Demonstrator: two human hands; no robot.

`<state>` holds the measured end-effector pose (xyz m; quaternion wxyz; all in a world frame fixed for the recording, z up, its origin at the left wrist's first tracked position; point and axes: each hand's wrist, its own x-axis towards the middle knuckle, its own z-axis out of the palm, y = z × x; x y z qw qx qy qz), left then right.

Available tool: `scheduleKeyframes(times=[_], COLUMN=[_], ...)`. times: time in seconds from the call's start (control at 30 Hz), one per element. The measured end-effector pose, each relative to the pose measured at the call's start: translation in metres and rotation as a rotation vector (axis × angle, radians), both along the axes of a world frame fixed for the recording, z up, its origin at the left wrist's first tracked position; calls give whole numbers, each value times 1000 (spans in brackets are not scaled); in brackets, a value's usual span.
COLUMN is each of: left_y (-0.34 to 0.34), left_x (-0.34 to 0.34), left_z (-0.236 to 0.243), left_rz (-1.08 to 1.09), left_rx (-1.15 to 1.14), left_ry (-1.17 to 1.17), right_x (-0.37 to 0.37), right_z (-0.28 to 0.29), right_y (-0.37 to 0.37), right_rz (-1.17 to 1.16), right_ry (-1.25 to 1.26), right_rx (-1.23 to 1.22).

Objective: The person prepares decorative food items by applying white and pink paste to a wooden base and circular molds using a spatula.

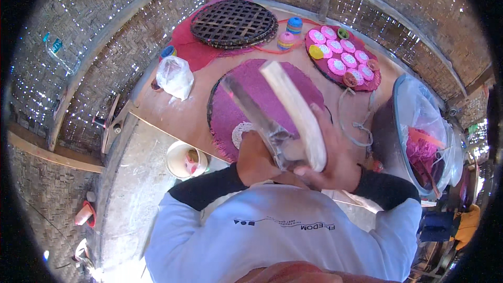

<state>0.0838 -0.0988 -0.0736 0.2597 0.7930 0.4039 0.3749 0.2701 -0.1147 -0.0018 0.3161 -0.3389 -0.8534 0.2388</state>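
Note:
A wooden tool of two slats, spread in a V, rises in front of my chest. One is a pale, thick wooden slat (296,110); the other is a dark, flat slat (246,102) with clear plastic (279,133) around its lower part. My right hand (338,149) is closed round the pale slat's near end, thumb in front. Curled fingers of my left hand (257,157) sit beside the dark slat's near end; what they hold is hidden. Just past them, a white lacy-looking disc (242,134) lies on a round tray covered with purple cloth (272,81).
Stacked dark woven trays (234,21) lie at the back, near thread-like spools (294,25). Pink-and-white discs (347,45) cover another tray. A white plastic bag (175,77) and white bucket (181,162) are left; a large plastic-lined tub (403,126) stands right.

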Motion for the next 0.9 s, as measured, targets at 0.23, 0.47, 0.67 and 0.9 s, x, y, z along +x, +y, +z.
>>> scheduleKeyframes(times=[0.23,0.47,0.67,0.9], left_y=[-13,-20,-24,11], left_x=[-38,-135,-172,-193], left_z=[-28,15,-8,-15], left_rz=[81,101,1042,833], left_rx=[-336,-126,241,198], left_ry=[-388,-844,-665,-505], right_x=[-17,-46,-62,-10], right_z=[-18,-45,-38,-10], right_y=[28,37,35,57], right_rz=[419,624,616,533], right_ry=[355,78,15,148], right_rx=[-939,-1213,-1378,-1112])
